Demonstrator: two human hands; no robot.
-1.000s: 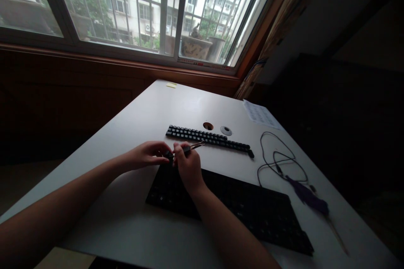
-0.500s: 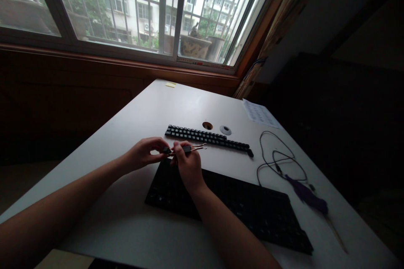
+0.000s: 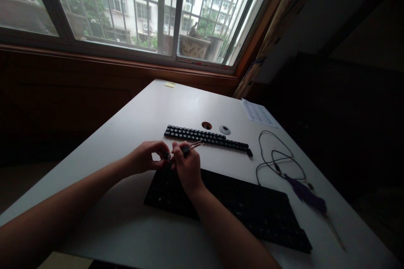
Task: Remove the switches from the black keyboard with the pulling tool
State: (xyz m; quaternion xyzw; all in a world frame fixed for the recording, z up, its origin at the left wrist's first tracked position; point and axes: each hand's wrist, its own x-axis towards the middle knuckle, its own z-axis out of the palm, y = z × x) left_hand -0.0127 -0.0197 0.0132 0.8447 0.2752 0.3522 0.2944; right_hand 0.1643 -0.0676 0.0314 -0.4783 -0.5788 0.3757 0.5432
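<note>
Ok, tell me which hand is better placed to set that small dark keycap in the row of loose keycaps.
Left, probably: the left hand pinches the keycap, while the right hand holds the wire puller.

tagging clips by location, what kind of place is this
Probably a room in a home, at a desk. A white table sits under a barred window facing apartment blocks, and both hands work with a small wire tool over a black keyboard.

Keyboard (image 3: 227, 206) sits front on table (image 3: 132, 122); keycap row (image 3: 206, 137) behind it, cable (image 3: 277, 159) to its right.
</note>
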